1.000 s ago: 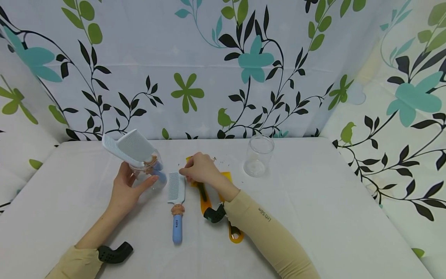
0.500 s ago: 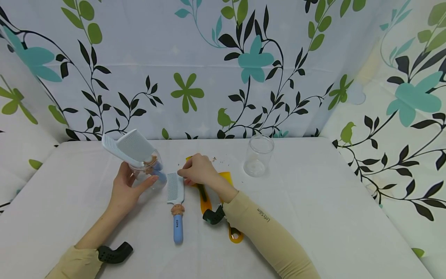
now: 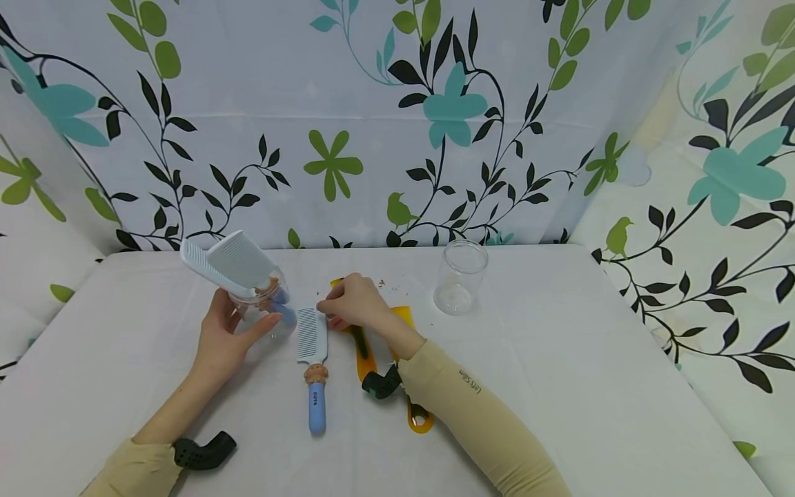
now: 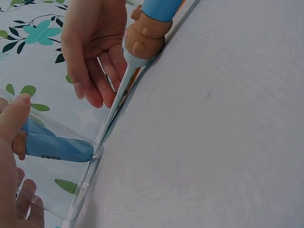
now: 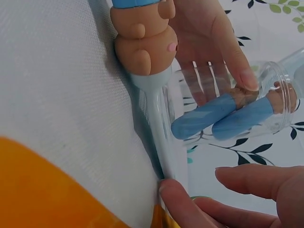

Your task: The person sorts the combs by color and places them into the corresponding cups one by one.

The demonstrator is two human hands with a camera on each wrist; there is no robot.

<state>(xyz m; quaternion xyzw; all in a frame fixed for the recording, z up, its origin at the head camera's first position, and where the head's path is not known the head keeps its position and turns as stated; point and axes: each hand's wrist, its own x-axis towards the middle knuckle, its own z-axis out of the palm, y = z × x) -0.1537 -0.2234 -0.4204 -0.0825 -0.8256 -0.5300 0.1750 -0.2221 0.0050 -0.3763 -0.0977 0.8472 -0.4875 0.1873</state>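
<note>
My left hand [image 3: 228, 335] grips a clear jar [image 3: 282, 283] at the left of the table, thumb in front. Two pale blue combs [image 3: 242, 259] lean out of it, their darker blue handles inside. Between my hands a third comb [image 3: 312, 338] lies flat, teeth away from me, with a brown figure at its neck and a blue handle. At its toothed end, my right hand [image 3: 360, 301] touches the comb with one finger [image 5: 173, 197]; the right wrist view shows the thumb apart. Two orange-yellow tools [image 3: 366, 355] lie partly hidden beneath my right arm.
Another clear jar [image 3: 461, 279] stands upright near the back edge of the white table [image 3: 596, 373]. Small brown crumbs [image 3: 381, 283] lie beyond my right hand. Behind the table hangs a leaf-patterned cloth [image 3: 248, 103].
My right hand and the top of the lying comb have shifted slightly left since a second ago. The left hand and its jar hold still.
</note>
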